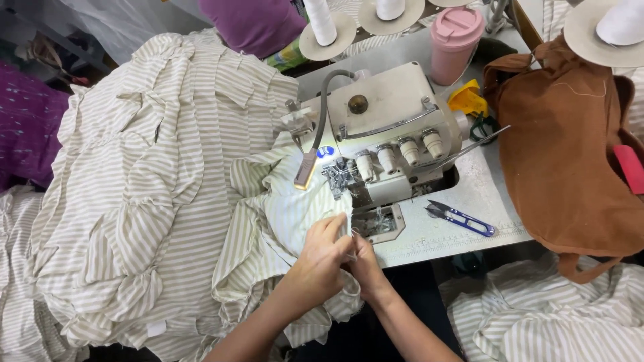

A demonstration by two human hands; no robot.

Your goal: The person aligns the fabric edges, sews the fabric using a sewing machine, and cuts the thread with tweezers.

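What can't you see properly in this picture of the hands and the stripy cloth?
- Head view: the right hand is mostly covered by the left hand, so its fingertips are hidden.
- What the fingers pinch at the edge of the striped fabric is too small to tell.
- The needle area of the sewing machine is washed out by the lamp.
- The thread cone at top right is cut off by the frame edge.
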